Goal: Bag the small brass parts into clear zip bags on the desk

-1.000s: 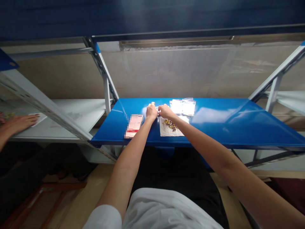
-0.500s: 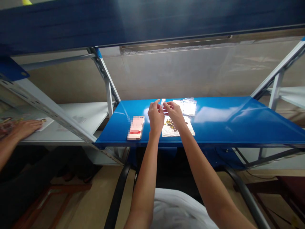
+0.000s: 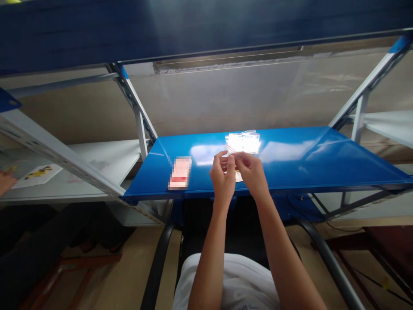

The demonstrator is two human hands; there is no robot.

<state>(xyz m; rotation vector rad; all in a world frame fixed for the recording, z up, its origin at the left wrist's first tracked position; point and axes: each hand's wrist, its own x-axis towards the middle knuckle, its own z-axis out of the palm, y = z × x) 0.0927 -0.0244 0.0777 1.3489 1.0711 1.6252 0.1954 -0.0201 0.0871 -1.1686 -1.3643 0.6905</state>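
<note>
My left hand (image 3: 223, 176) and my right hand (image 3: 253, 172) meet over the blue table, fingertips pinched close together. Between them is a small clear zip bag (image 3: 231, 149), its red stripes showing just beyond the fingers; whether anything is in it I cannot make out. Below and behind the hands lies a white sheet (image 3: 238, 177), largely covered by them, with a little yellow from the small parts on it showing. Just beyond, a pile of clear plastic bags (image 3: 245, 142) shines in the light.
A phone (image 3: 180, 173) lies left of my hands on the blue table (image 3: 297, 165). On the white shelf at left, a co-worker's hand (image 3: 5, 181) is near a sheet (image 3: 53, 171) with small yellow and dark parts. A blue shelf (image 3: 206, 30) hangs overhead; slanted metal posts (image 3: 138, 107) flank the table.
Both my hands have come nearer and to the right, now over the white sheet and its parts. The co-worker's hand has moved left, uncovering parts on their sheet. The view has shifted slightly.
</note>
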